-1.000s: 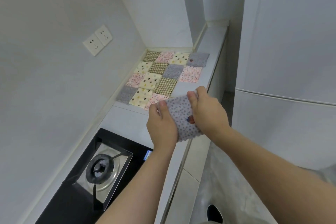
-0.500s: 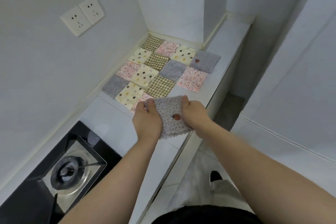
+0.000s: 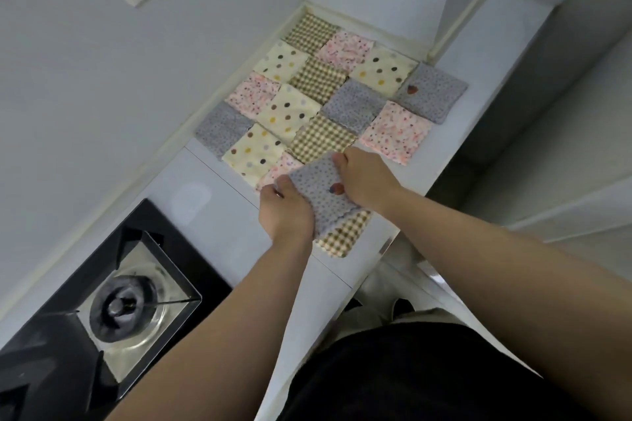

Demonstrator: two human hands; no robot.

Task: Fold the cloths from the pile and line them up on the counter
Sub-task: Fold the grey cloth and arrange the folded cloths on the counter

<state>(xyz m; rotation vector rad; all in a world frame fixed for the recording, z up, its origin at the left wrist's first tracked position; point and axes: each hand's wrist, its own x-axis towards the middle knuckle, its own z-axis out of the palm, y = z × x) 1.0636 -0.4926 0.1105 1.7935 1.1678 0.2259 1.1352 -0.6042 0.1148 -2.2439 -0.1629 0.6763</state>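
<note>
White counter [image 3: 212,202] bears folded cloths [image 3: 328,92] beside a black hob [image 3: 102,318].

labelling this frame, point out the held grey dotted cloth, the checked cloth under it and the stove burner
grey dotted cloth [image 3: 318,191]: head view, its middle
checked cloth [image 3: 342,236]: head view, exposed near corner
stove burner [image 3: 124,309]: head view, dark centre cap

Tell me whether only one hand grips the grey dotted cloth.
No, the left hand and the right hand each pinch a side of the grey dotted cloth.
</note>
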